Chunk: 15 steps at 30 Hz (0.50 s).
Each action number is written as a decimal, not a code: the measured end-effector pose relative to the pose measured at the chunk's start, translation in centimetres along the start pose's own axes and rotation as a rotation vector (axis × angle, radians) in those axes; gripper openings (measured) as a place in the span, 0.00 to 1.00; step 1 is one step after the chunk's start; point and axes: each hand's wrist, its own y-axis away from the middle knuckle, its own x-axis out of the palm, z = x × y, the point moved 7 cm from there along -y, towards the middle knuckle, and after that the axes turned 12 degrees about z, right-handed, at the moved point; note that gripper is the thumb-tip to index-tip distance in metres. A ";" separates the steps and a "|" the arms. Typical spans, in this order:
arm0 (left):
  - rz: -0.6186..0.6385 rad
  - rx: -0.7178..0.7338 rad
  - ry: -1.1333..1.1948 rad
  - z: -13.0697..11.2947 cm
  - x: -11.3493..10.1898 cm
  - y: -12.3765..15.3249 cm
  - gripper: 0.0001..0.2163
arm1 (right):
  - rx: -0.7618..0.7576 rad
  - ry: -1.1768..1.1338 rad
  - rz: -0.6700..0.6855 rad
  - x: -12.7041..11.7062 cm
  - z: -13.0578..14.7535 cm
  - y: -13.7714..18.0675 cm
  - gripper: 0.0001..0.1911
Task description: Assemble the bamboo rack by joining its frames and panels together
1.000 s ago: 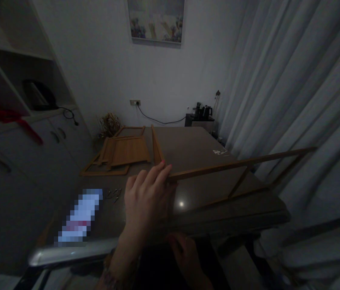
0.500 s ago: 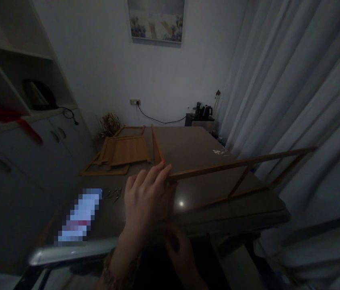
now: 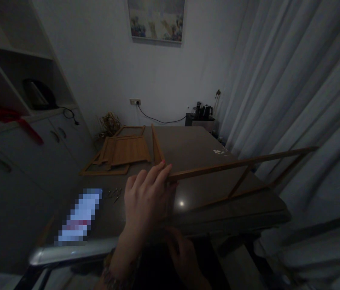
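Observation:
My left hand [image 3: 145, 201] grips the near corner of a thin wooden frame [image 3: 236, 165] that stands upright on the dark table [image 3: 194, 149] and reaches out past the table's right edge. My right hand [image 3: 184, 255] sits low at the table's near edge, below the frame's corner, fingers curled; what they hold is hidden in the dark. Another wooden slat [image 3: 157, 147] of the frame runs away from my left hand toward the back.
Flat wooden panels and frames [image 3: 121, 153] lie stacked at the table's back left. Small metal screws [image 3: 114, 194] and a blurred packet [image 3: 79, 217] lie near the front left. Cabinets with shelves stand left, curtains [image 3: 302, 100] hang right, a kettle [image 3: 206, 110] sits behind.
My right hand has risen slightly toward the table's near edge under the frame corner. My left hand and the frame have stayed put.

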 end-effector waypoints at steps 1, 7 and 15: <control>0.000 -0.002 0.001 0.0 0.0 0.0 0.18 | 0.004 -0.030 -0.002 0.0 0.0 0.0 0.14; -0.019 0.000 0.003 -0.1 -0.2 0.0 0.18 | 0.068 -0.123 -0.041 -0.6 -0.7 0.2 0.13; -0.025 0.008 0.002 -0.1 -0.1 0.0 0.18 | 0.119 -0.293 -0.083 -1.1 -0.7 -0.2 0.12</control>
